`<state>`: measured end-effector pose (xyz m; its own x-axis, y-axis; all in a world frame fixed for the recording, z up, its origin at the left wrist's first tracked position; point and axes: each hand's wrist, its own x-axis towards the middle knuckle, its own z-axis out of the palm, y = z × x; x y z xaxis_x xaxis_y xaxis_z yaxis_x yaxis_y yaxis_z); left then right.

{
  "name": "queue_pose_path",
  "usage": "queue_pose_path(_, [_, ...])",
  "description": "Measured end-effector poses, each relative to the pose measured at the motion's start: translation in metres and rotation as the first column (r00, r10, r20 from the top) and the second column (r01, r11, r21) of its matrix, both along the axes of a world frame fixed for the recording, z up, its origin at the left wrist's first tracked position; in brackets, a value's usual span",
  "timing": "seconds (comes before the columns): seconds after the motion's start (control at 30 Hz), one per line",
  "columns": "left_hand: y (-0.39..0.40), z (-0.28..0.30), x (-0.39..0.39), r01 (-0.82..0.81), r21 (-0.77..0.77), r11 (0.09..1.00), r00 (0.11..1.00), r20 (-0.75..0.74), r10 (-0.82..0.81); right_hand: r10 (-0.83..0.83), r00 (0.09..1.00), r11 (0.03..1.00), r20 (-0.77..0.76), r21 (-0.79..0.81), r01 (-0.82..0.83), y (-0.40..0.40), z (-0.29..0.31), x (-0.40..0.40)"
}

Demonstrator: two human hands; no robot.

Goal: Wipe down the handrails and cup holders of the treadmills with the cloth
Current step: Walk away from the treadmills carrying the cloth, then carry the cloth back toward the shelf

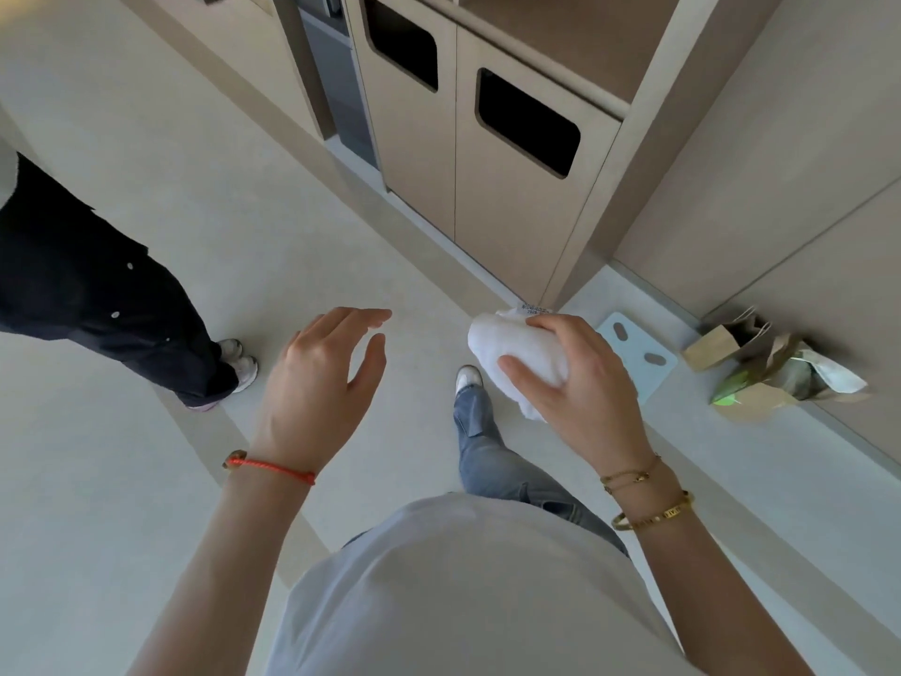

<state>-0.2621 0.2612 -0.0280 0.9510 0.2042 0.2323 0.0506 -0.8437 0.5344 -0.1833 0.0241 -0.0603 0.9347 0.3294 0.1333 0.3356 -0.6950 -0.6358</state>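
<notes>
Preparatory step. The right hand (580, 378) grips a bunched white cloth (517, 356) at waist height above the floor (146, 480); the left hand (322, 378) hovers beside it, fingers spread, holding nothing. No treadmill is in view, so wiping appears not yet begun; the next move calls for reaching 1 handrail.

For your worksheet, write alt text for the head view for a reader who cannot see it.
A person's right hand grips a bunched white cloth; the left hand hangs open beside it, above a pale floor. No treadmill shows.
</notes>
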Motion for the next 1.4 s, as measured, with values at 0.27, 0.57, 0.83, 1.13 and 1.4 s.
queue_pose_path(0.27, [0.06, -0.007, 0.162, 0.135, 0.0, 0.991, 0.991, 0.001, -0.135, -0.116, 0.993, 0.993, -0.02, 0.034, 0.117, 0.051, -0.007, 0.139])
queue_pose_path(0.57, [0.1, 0.016, 0.356, 0.288, 0.039, 0.957, 0.955, 0.059, -0.29, -0.264, 0.965, 0.962, -0.01, 0.072, 0.264, 0.094, 0.012, 0.299])
queue_pose_path(0.83, [0.129, 0.017, 0.512, 0.448, 0.045, 0.893, 0.892, 0.045, -0.45, -0.452, 0.892, 0.891, 0.02, 0.049, 0.451, 0.122, 0.012, 0.416])
queue_pose_path(1.13, [0.134, 0.004, 0.686, 0.633, 0.055, 0.772, 0.769, 0.067, -0.635, -0.649, 0.759, 0.76, 0.058, 0.01, 0.649, 0.136, 0.003, 0.54])
queue_pose_path(1.4, [0.11, -0.017, 0.79, 0.693, 0.05, 0.719, 0.719, 0.015, -0.694, -0.739, 0.672, 0.671, 0.046, -0.034, 0.741, 0.118, -0.009, 0.627])
